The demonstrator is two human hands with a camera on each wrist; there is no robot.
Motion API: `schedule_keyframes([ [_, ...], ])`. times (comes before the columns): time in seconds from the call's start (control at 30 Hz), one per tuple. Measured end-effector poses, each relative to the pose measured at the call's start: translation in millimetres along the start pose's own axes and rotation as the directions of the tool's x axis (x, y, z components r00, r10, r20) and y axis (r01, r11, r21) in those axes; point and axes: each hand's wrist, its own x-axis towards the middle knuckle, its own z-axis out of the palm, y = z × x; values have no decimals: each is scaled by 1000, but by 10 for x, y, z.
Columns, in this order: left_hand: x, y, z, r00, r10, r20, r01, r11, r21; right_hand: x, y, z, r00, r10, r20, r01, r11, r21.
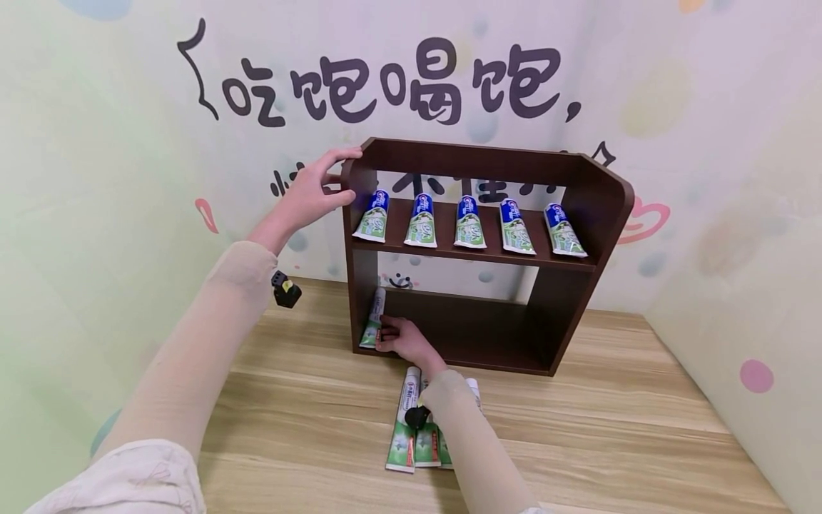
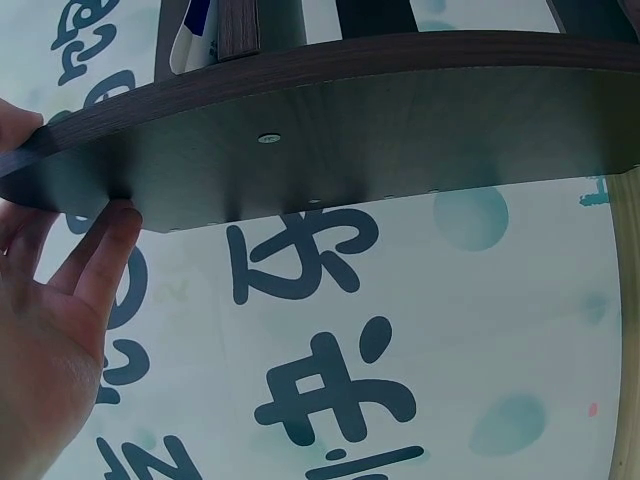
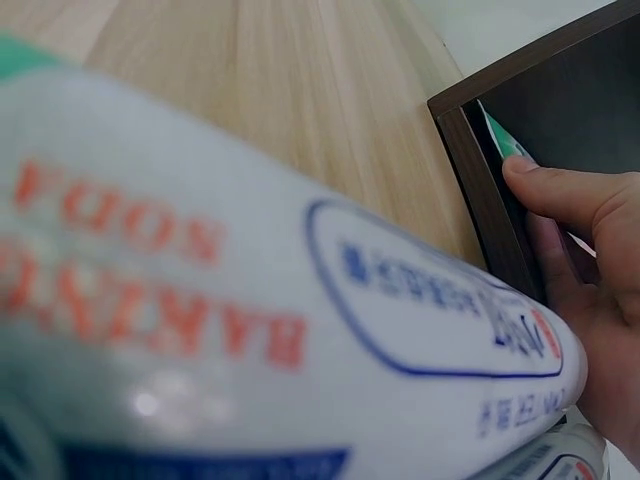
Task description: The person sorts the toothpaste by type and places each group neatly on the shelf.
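Observation:
A dark brown two-tier shelf (image 1: 475,160) stands on the table. My left hand (image 1: 311,193) grips the upper edge of its left side panel (image 2: 330,130), thumb on one face and fingers on the other. Low down, my right hand (image 1: 412,343) holds a white and green toothpaste tube (image 1: 373,321) in the lower compartment, against the left wall. In the right wrist view the thumb lies at the tube's green end (image 3: 505,140). Several similar tubes (image 1: 402,428) lie side by side in front of the shelf, partly hidden by the right forearm.
Five or so is not counted here: several blue and green toothpaste tubes (image 1: 471,225) lie spaced in a row on the upper tier. Behind the shelf is a wall (image 1: 642,93) with large dark characters. The wooden table (image 1: 642,421) extends to both sides.

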Motion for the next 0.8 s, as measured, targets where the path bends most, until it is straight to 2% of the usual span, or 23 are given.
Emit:
schedule_keyframes([
  [0.1, 24, -35, 0, 1000, 2, -4, -2, 1000, 0, 9, 0, -6, 1000, -2, 0, 2, 1000, 2],
  [0.37, 163, -350, 7, 1000, 19, -21, -19, 1000, -7, 30, -5, -16, 1000, -9, 6, 9, 1000, 6],
  [0.57, 163, -382, -2, 999, 33, -22, -33, 999, -13, 9, -31, -11, 1000, 12, 3, -12, 1000, 8],
  [0.8, 144, -362, 6, 1000, 21, -13, -21, 1000, -10, -1, -83, 20, 999, 29, -19, -28, 998, 60],
])
